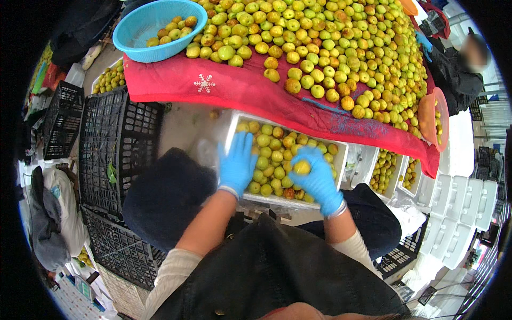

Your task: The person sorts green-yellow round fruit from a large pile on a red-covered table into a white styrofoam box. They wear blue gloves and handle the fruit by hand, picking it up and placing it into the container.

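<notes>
A white foam box filled with green and reddish jujube-like fruits stands before me, below the cloth-covered table. My left hand, in a blue glove, lies flat with its fingers extended over the box's left side, touching its rim or the fruits there. Over the right part of the box, my right hand, also gloved in blue, has its fingers curled around one yellow-green fruit. A large heap of the same fruits covers the red cloth above the box.
A blue plastic basket holding some fruits sits at the table's left corner, an orange one at its right. Black plastic crates stand on the left. More fruit-filled foam boxes and white foam lids are at right. A person is at far right.
</notes>
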